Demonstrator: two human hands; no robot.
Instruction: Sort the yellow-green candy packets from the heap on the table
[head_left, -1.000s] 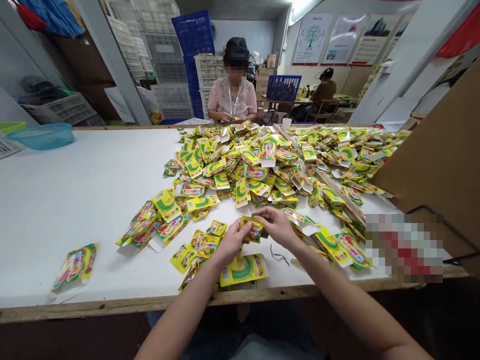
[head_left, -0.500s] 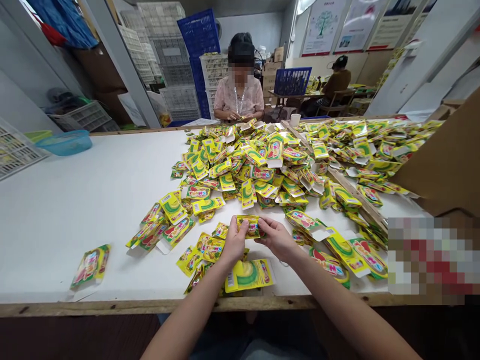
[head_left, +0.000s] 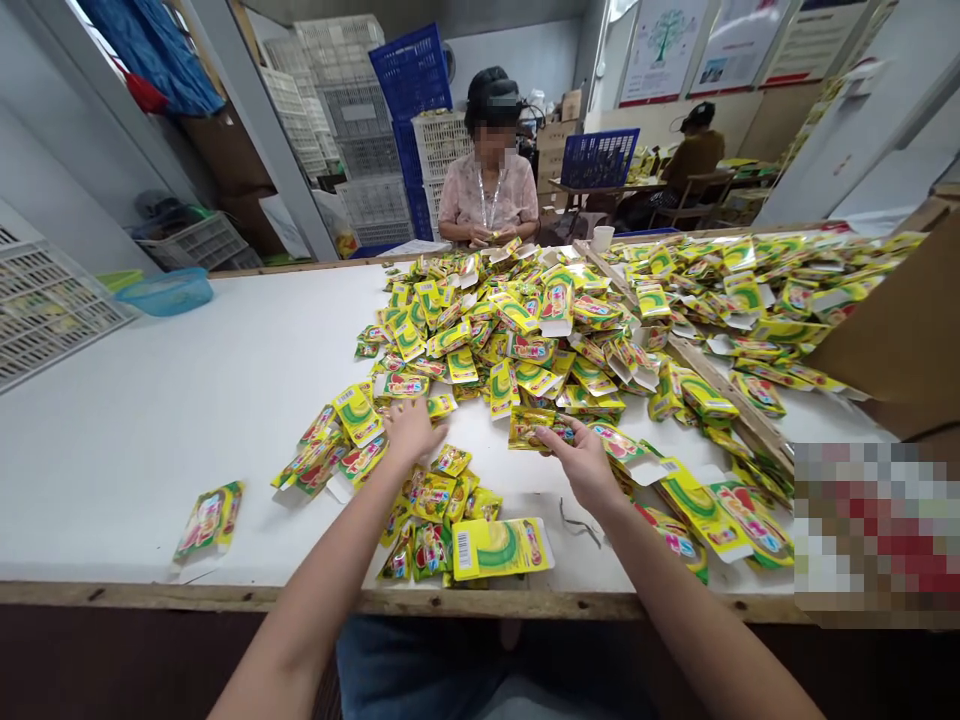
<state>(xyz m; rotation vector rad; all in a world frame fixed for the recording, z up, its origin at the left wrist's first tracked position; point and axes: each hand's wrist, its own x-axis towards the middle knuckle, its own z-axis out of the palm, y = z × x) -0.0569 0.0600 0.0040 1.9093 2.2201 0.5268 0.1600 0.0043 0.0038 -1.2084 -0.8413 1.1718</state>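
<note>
My right hand [head_left: 585, 460] grips a small shiny yellow candy packet [head_left: 529, 430] above the white table, thumb on top. At the near edge of the big heap is my left hand [head_left: 411, 432], fingers reaching forward and thumb apart, over a yellow-green carton [head_left: 401, 385]; whether it touches the carton is unclear. Between my forearms lies a little group of loose sachets [head_left: 431, 495]. A flat yellow carton [head_left: 502, 548] with a green ring design rests in front of them. Right of my right hand are more cartons [head_left: 697, 500], some with open flaps.
A heap of cartons [head_left: 517, 310] covers the middle of the table [head_left: 300, 330]. A wooden strip [head_left: 727, 400] divides it from more cartons at right. One carton [head_left: 210, 525] lies far left, near a blue basin [head_left: 169, 292]. A co-worker [head_left: 489, 190] sits opposite. Cardboard [head_left: 892, 330] stands right.
My left hand has let go of the packet and moved left and forward to the heap. The right hand keeps the packet, now slightly farther right. The view has shifted a little.
</note>
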